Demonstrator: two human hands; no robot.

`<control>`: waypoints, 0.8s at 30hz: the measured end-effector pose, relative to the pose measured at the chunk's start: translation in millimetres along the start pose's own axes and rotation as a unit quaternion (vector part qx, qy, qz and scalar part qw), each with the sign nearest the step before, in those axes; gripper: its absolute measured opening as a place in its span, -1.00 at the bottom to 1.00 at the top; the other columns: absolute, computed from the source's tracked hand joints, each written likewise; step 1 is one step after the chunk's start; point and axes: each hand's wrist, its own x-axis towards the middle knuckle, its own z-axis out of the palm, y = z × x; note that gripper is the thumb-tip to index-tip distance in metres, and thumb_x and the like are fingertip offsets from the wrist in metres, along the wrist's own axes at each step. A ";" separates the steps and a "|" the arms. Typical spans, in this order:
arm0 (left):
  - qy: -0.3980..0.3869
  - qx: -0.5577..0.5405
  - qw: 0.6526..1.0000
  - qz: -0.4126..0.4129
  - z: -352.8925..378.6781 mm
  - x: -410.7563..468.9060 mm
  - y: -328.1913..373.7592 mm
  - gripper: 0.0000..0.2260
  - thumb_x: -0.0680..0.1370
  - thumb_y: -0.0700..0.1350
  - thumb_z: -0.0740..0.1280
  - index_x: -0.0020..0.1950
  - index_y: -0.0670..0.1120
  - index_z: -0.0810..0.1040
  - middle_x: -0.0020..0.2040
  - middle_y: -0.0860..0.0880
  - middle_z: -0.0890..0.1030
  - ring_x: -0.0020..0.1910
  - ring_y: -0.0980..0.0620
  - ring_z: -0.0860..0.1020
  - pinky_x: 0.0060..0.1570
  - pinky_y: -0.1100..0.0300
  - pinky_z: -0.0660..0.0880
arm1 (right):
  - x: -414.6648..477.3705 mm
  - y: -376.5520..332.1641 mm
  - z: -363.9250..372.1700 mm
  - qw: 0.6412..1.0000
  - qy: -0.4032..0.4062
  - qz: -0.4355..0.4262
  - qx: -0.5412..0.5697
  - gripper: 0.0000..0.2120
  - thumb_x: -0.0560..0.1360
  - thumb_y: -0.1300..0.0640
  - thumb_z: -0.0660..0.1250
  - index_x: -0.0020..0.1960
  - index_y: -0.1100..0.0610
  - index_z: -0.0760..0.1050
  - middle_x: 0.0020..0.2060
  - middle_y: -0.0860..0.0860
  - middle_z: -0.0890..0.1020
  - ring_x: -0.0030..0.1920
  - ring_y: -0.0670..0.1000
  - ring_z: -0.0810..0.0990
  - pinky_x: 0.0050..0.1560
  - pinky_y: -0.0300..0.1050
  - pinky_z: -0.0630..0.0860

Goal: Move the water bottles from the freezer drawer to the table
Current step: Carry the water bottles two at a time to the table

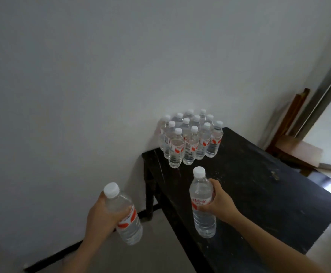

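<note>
Now twelve bottles (pixel 176 149) on table (pixel 259 186), two held.

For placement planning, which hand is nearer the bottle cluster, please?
Right. The right hand is over the table, short of the cluster; the left hand is farther, off the table.

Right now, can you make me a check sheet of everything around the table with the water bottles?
Surface: dark scuffed table against the white wall.
Job's things: cluster of bottles upright at the table's far corner; left bottle tilted, beside the table; right bottle upright over the table.
Clutter: one small object on the table, unidentifiable.
Hands: left hand grips the left bottle; right hand grips the right bottle.
Cables: nothing seen.
Surroundings: wooden frame leaning at far right.
</note>
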 end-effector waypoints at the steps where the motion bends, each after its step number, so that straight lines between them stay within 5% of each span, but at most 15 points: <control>1: -0.021 0.009 1.000 0.003 1.9 16.1 2.8 -0.73 0.30 -0.07 0.53 -0.14 0.07 0.47 -0.22 0.10 0.58 -0.20 0.05 0.56 -0.16 0.14 0.42 | 4.3 -1.8 3.3 1.000 0.019 0.017 -0.001 -0.27 0.22 0.13 0.57 0.19 -0.13 0.19 -0.05 -0.19 0.47 0.01 -0.12 0.49 -0.04 -0.23 0.48; 5: -0.073 0.013 0.997 0.025 26.5 54.2 3.5 -0.68 0.24 -0.01 0.54 -0.13 0.03 0.48 -0.23 0.06 0.58 -0.21 0.02 0.54 -0.14 0.13 0.42 | 1.8 7.8 7.1 0.996 0.056 0.071 -0.008 -0.26 0.21 0.14 0.57 0.19 -0.11 0.18 -0.05 -0.15 0.48 0.04 -0.07 0.51 0.00 -0.15 0.53; 8: -0.119 0.004 0.992 0.037 59.1 76.7 13.1 -0.68 0.30 -0.16 0.55 -0.23 0.11 0.42 -0.27 0.15 0.53 -0.26 0.09 0.52 -0.23 0.20 0.41 | -3.1 18.7 1.7 0.991 0.089 0.104 -0.005 -0.26 0.20 0.13 0.58 0.18 -0.12 0.20 -0.04 -0.14 0.50 0.03 -0.07 0.53 0.02 -0.11 0.55; 11: -0.173 0.014 0.984 0.034 99.9 96.3 19.7 -0.71 0.26 -0.10 0.55 -0.14 -0.05 0.51 -0.24 0.05 0.58 -0.24 0.17 0.54 -0.25 0.26 0.45 | -2.3 34.5 -11.9 0.985 0.107 0.132 -0.008 -0.24 0.19 0.10 0.59 0.20 -0.14 0.20 -0.02 -0.13 0.52 0.02 -0.08 0.55 0.01 -0.13 0.55; 15: -0.165 0.017 0.986 0.019 164.8 128.0 19.3 -0.42 0.07 0.15 0.49 0.01 -0.04 0.48 -0.10 -0.02 0.62 -0.10 -0.04 0.61 -0.04 -0.04 0.56 | 15.6 56.3 -36.4 0.978 0.139 0.153 0.007 -0.25 0.19 0.08 0.59 0.20 -0.17 0.21 -0.03 -0.19 0.51 0.00 -0.11 0.53 0.00 -0.18 0.49; 19: -0.141 0.046 0.988 0.039 217.0 148.3 40.0 -0.47 0.22 -0.10 0.58 0.12 -0.07 0.46 -0.08 0.02 0.55 -0.03 -0.08 0.57 -0.01 0.08 0.49 | 58.5 76.5 -64.5 0.972 0.157 0.169 0.030 -0.26 0.20 0.09 0.59 0.18 -0.18 0.20 -0.03 -0.17 0.52 0.00 -0.07 0.54 0.02 -0.13 0.50; 24: -0.115 0.068 0.990 0.044 258.6 170.2 47.6 -0.45 0.25 -0.05 0.57 0.17 -0.07 0.46 0.00 0.01 0.57 -0.03 0.00 0.54 -0.06 0.16 0.42 | 126.2 93.9 -80.0 0.980 0.115 0.159 0.045 -0.23 0.20 0.12 0.58 0.21 -0.15 0.18 0.06 -0.09 0.51 0.08 -0.02 0.52 0.06 -0.10 0.50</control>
